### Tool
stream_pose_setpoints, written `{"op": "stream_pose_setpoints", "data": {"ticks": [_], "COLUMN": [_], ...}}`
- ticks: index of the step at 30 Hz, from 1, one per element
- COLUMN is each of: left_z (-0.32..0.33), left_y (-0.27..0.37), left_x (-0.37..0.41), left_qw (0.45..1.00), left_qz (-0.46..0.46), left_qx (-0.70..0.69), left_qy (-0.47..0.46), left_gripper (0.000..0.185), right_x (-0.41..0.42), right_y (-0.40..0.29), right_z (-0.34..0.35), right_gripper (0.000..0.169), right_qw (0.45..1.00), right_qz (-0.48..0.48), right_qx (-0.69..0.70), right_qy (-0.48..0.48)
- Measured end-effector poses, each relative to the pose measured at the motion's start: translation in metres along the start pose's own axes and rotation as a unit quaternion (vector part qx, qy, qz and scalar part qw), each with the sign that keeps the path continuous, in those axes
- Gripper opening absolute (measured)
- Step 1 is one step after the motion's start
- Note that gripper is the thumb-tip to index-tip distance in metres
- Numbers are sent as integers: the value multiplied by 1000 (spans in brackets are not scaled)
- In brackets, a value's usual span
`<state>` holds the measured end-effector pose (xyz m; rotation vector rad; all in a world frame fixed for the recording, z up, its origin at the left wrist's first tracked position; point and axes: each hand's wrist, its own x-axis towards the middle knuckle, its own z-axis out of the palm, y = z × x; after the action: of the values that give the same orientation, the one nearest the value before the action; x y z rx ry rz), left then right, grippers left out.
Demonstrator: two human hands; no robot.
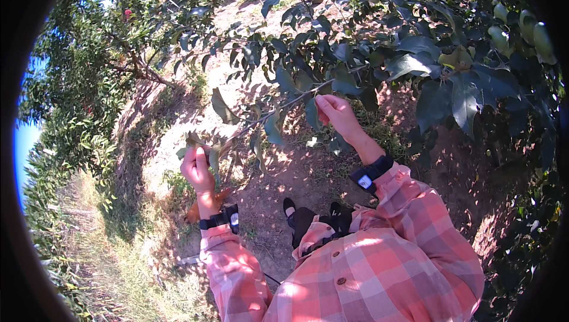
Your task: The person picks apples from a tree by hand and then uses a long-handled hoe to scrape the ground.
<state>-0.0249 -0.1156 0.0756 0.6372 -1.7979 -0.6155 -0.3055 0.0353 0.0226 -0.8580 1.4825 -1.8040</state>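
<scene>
A thin leafy branch of a fruit tree slopes down to the left in front of me. At its lower tip my left hand pinches the end between thumb and fingers, among leaves that partly hide the grip. Farther up the branch, my right hand has thumb and forefinger closed at the edge of a hanging green leaf, just under the stem. Several leaves on the branch, such as a folded one, look curled. Both wrists wear black straps with small devices.
Dense foliage with several green fruits fills the right side. Another tree stands at the left. Below are shaded soil, my shoes, dry grass and an orange-brown object that I cannot identify.
</scene>
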Motion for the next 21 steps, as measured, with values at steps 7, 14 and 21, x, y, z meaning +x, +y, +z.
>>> {"op": "stream_pose_setpoints", "data": {"ticks": [7,14,21], "left_z": [2,2,0], "left_y": [-7,0,1], "left_x": [1,0,-1], "left_qw": [1000,1000,999], "left_qz": [6,-7,-36], "left_qx": [-19,-25,-8], "left_qy": [3,1,-25], "left_gripper": [22,21,23], "right_x": [-2,-10,-19], "right_y": [3,10,6], "right_z": [1,-9,-17], "right_gripper": [24,18,17], "right_qw": [1000,999,998], "right_qz": [-13,-2,9], "right_qx": [-2,-44,-67], "right_qy": [3,-9,-20]}}
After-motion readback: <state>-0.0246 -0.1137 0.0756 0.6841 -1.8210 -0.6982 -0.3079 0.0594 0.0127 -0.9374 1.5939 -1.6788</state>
